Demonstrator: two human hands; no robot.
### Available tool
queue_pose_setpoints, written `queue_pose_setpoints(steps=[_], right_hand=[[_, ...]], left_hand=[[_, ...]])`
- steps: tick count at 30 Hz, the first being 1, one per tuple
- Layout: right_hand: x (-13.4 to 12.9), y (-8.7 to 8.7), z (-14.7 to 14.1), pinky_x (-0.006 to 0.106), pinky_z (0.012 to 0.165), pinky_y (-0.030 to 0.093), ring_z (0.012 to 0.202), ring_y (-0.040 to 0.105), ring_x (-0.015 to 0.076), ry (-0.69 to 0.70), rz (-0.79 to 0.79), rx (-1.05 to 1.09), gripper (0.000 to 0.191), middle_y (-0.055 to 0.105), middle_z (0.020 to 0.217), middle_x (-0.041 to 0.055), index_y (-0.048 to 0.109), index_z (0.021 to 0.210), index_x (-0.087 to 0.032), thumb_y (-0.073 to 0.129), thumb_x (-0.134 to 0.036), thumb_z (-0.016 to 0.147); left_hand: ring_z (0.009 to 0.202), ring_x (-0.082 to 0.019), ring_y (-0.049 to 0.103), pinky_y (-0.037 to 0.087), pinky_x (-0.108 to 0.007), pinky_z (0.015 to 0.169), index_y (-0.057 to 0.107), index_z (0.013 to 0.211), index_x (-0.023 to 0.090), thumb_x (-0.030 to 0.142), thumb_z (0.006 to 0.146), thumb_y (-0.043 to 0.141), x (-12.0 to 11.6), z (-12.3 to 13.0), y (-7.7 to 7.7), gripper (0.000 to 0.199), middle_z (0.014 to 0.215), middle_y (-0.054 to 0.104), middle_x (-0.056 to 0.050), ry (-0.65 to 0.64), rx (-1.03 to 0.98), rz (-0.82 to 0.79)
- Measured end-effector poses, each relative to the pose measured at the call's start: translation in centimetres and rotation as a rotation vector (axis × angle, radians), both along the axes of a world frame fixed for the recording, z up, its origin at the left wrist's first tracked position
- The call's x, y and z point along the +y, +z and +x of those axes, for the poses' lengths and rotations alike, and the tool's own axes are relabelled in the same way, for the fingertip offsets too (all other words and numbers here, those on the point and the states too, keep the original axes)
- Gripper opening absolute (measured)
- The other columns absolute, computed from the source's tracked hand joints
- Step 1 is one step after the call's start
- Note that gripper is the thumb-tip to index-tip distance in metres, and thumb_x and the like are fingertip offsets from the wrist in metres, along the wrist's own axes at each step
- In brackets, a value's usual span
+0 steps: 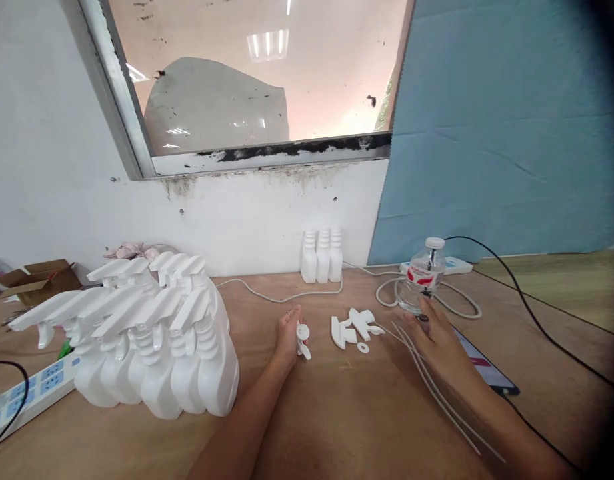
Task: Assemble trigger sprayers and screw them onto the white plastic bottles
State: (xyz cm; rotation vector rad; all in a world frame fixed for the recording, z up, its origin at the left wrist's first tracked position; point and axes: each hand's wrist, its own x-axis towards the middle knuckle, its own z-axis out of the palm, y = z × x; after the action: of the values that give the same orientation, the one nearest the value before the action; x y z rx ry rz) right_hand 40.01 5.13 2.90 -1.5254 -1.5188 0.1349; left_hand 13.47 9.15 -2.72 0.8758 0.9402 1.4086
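Observation:
My left hand is closed around a small white plastic piece, near the middle of the wooden table. To the right of it, several white spray-head parts and a small white ring lie in a loose group. My right hand reaches toward the base of a clear bottle with a white cap; its thumb and fingers are close around a small dark round thing. Thin pale tubes lie beside my right forearm. Many white spray bottles stand packed together on the left.
Three white bottles without spray heads stand by the wall. A phone lies beside my right forearm. A power strip and cardboard box are at left. Cables cross the table.

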Motion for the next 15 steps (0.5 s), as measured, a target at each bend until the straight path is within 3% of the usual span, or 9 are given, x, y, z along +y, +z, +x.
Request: queue_pose_setpoints(steps=[2,3,5,7,10,15], right_hand=[[-0.7,1.2,-1.0,0.044,0.100,0.037,0.117,0.050,0.0299,-0.028,0.088,-0.070,0.060,0.056,0.122,0.0190,0.054,0.116,-0.011,0.031,-0.059,0.088],[-1.2,1.8,-1.8,0.042,0.094,0.042,0.108,0.056,0.0284,0.004,0.063,-0.053,0.057,0.061,0.113,0.0167,0.056,0.112,-0.013,0.030,-0.057,0.089],[-2.1,2.9,-3.8,0.035,0.066,0.050,0.069,0.063,0.0227,0.144,-0.060,-0.012,0.052,0.066,0.074,0.0076,0.062,0.094,-0.016,0.028,-0.055,0.091],[-2.9,3.6,-6.2,0.029,0.047,0.044,0.044,0.054,0.0173,0.373,-0.224,0.117,0.051,0.055,0.047,-0.0004,0.061,0.083,-0.017,0.026,-0.053,0.092],[-3.1,3.9,-9.9,0.023,0.047,0.044,0.047,0.057,0.0135,0.612,-0.183,0.121,0.042,0.059,0.052,-0.0007,0.057,0.073,-0.018,0.034,-0.048,0.093],[-1.6,2.8,-13.1,0.022,0.049,0.039,0.049,0.054,0.0116,0.647,-0.036,-0.067,0.037,0.059,0.055,-0.0016,0.055,0.065,-0.019,0.038,-0.035,0.093]], left_hand=[[0.026,-0.006,0.038,0.023,-0.017,0.026,0.042,0.060,0.019,0.073,0.062,0.059,-0.1,-0.2,0.1,0.057,0.039,0.038,0.008,-0.027,-0.007,-0.003],[0.026,-0.007,0.037,0.022,-0.017,0.026,0.042,0.059,0.019,0.073,0.062,0.059,-0.1,-0.3,0.2,0.056,0.039,0.038,0.008,-0.036,-0.008,-0.005],[0.025,-0.007,0.036,0.022,-0.018,0.025,0.042,0.057,0.019,0.071,0.062,0.059,0.0,-0.4,0.2,0.056,0.038,0.037,0.007,-0.049,-0.008,-0.005],[0.025,-0.006,0.034,0.021,-0.018,0.025,0.042,0.055,0.019,0.070,0.063,0.059,0.0,-0.5,0.1,0.054,0.038,0.037,0.007,-0.056,-0.004,-0.004],[0.025,-0.006,0.033,0.021,-0.019,0.025,0.043,0.055,0.019,0.066,0.063,0.060,0.1,-0.5,0.0,0.051,0.038,0.037,0.007,-0.051,0.004,-0.007],[0.027,-0.007,0.033,0.022,-0.019,0.027,0.044,0.054,0.019,0.062,0.064,0.059,0.0,-0.5,0.1,0.047,0.038,0.039,0.006,-0.025,0.026,-0.011]])
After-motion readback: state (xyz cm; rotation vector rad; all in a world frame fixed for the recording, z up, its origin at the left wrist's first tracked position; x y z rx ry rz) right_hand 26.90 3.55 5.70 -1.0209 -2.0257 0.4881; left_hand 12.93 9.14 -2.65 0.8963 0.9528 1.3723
